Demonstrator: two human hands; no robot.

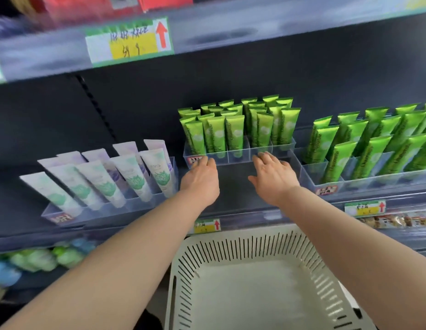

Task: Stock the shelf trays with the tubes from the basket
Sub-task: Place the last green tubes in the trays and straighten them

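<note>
**Both hands at the front wall of the middle tray**

Head view: the middle tray (240,157), clear plastic and packed with green tubes (235,133) standing upright, sits well back on the shelf (233,186). Its long axis runs left to right, straight ahead of both hands. The left hand (202,177) reaches its front left corner. Its fingers bend forward onto the wall, but I cannot tell whether they hook it. The right hand (272,172) is spread and relaxed, with its fingertips at the front wall further right. Neither hand holds a tube, and both are about equally near.

Bare shelf lies between the tray and the shelf's front edge, which leaves room to draw the tray forward. The left tray (107,210) of pale tubes and the right tray (331,184) of green ones flank that gap closely, so a pull likely has to run straight.

The basket (231,246) sits below the arms, and no tube shows in it.
</note>
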